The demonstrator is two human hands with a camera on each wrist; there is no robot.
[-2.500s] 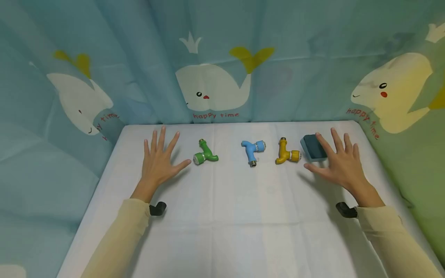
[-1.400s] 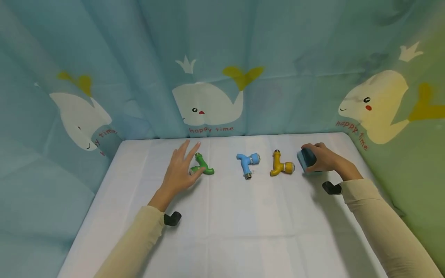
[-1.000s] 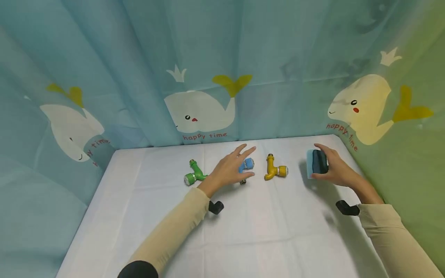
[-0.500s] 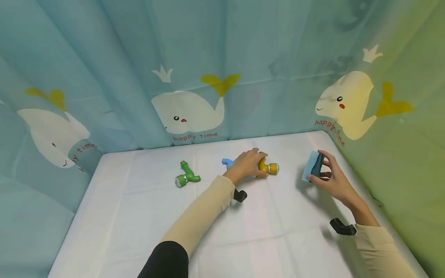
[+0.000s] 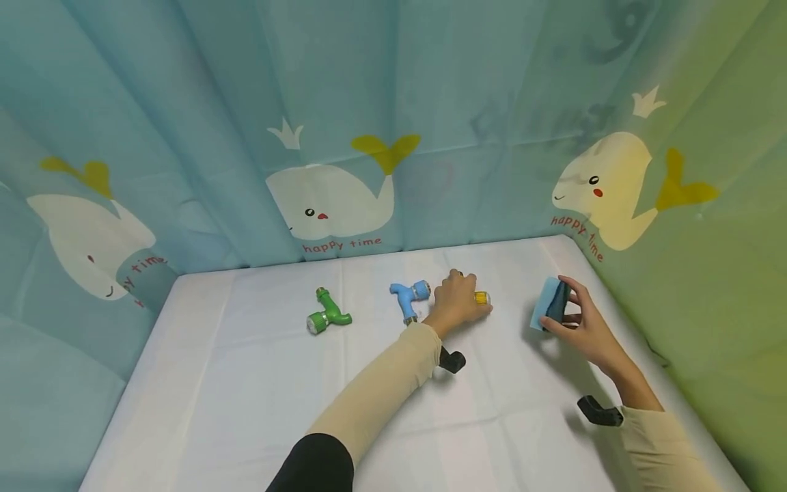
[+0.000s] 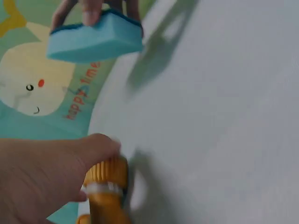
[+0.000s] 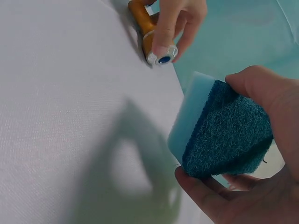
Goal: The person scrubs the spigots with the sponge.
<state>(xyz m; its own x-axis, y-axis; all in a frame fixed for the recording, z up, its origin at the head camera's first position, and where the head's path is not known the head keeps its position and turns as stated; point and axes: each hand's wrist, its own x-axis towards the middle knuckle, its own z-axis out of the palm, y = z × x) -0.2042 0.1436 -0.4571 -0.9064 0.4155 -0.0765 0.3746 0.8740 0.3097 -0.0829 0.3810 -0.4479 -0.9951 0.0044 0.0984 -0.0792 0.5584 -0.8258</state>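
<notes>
My left hand [image 5: 457, 302] grips a yellow tap [image 5: 482, 298] by its ribbed knob end, covering most of the body in the head view. In the left wrist view my thumb lies along the knob of the tap [image 6: 107, 173]. Above the table at the right, my right hand [image 5: 587, 329] holds a two-layer sponge [image 5: 544, 305], light blue foam with a dark scouring side. The right wrist view shows thumb and fingers pinching the sponge [image 7: 229, 130] at opposite edges. A blue tap [image 5: 406, 296] lies just left of my left hand, and a green tap [image 5: 332, 311] farther left.
A white cloth covers the table [image 5: 264, 383]. Behind it hangs a blue-green curtain [image 5: 467, 198] printed with whales, which also runs down both sides. Small black mounts [image 5: 453, 361] stick out from each wrist.
My left hand has passed over the green and blue taps and taken hold of the yellow one. My right hand has picked up the sponge and tilted it on edge.
</notes>
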